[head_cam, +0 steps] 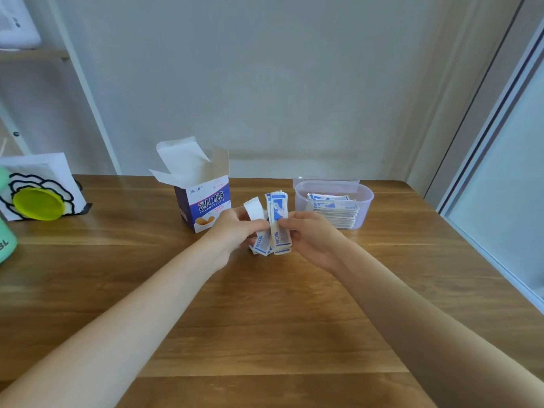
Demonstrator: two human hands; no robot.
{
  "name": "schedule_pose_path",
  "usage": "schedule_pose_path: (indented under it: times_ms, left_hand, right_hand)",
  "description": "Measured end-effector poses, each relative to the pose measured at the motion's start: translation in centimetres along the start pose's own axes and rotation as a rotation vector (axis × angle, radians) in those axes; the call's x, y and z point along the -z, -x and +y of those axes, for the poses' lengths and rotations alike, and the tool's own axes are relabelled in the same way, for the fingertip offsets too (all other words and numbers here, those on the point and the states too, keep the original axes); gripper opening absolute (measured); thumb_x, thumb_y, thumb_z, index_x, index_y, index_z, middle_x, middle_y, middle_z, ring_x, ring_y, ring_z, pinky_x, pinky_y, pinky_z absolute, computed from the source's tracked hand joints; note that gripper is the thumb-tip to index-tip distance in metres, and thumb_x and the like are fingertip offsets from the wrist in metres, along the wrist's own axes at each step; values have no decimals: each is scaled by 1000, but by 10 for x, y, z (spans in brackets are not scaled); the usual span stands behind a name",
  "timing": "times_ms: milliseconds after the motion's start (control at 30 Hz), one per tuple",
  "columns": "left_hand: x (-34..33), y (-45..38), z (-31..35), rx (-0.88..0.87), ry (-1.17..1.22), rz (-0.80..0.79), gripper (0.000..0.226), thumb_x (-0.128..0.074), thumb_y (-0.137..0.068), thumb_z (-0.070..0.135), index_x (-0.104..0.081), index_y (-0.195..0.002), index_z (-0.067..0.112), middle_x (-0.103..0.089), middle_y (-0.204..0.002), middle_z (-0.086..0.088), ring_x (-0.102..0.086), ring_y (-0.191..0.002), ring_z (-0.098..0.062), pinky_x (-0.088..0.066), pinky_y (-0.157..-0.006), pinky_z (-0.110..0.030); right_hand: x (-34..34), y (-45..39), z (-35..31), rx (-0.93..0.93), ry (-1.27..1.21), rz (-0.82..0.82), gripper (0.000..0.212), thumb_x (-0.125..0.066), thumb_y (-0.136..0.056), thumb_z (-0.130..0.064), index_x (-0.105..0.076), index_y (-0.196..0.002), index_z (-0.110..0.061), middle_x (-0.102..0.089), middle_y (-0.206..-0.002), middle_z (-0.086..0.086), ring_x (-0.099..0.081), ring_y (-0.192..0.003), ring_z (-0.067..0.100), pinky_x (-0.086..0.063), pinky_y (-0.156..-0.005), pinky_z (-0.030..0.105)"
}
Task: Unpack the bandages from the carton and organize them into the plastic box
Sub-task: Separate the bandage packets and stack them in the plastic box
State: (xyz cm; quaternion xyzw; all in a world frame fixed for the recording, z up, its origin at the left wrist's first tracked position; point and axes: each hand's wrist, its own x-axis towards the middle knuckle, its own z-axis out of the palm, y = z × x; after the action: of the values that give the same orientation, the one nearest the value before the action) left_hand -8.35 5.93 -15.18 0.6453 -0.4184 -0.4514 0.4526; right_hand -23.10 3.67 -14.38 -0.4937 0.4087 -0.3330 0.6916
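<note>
At the middle of the wood-grain counter (265, 319), both hands meet over a bundle of bandages (275, 225) held upright above the surface. Left hand (235, 228) pinches the bundle from its left side; right hand (312, 234) pinches it from the right, fingertips of the two nearly touching across the wrappers. Wrappers: flat paper strips, white and tan with blue print; characters on them too small to read. A loose white paper band (254, 208) curls up beside the left hand's fingers. Carton (204, 201) stands just left of the hands, cardboard, top flaps open, white inside; front face purple-blue and white, large Chinese characters with "CHUANGKOUTIE" printed beneath. Plastic box (365, 198) sits just right of the hands, translucent, oval with rounded corners, lid not on; inside lies a flat stack of bandages (334, 209) with the same blue-and-white wrappers. Far left: a white card with black flower outline (44, 184), a yellow-green round lid (38, 204) in front of it, and a green container (6, 240) at the frame edge, partly cut off.
</note>
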Motion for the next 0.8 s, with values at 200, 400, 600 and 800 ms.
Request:
schedule_pose_path:
  times_ms: [200, 400, 600, 800]
  left_hand:
    - [2, -3, -2, -3, 28, 9, 57, -74, -75, 8, -51, -126, 11, -65, -114, -10, -65, -100, -23, -54, -81, -33]
    - [-2, 4, 1, -99, 99, -102, 11, -65, -83, 6, -68, -93, 12, -65, -110, -10, -62, -104, -24, -52, -76, -26]
    - [4, 2, -3, -222, -75, -75, 39, -64, -82, -1, -68, -52, 25, -58, -127, -2, -50, -120, -21, -51, -91, -36]
    - [7, 12, 2, -407, -380, -152, 45, -54, -81, -13, -61, -53, 21, -66, -100, 12, -53, -110, -6, -44, -81, -14]
  right_hand:
    - [-4, 0, 1, 32, 88, 117, 9, -49, -95, -9, -57, -97, -8, -64, -91, 4, -64, -81, 15, -55, -73, 32]
    - [-2, -3, -1, 162, 71, 272, 27, -48, -93, -3, -50, -119, -8, -63, -108, 12, -63, -95, 26, -51, -88, 42]
    - [11, 1, -13, 292, 6, 173, 35, -43, -94, 2, -43, -125, -12, -60, -88, -1, -60, -78, 15, -49, -78, 33]
    - [19, 3, -20, 318, 112, 128, 43, -57, -85, 6, -50, -123, -11, -64, -95, 1, -62, -83, 19, -50, -70, 30]
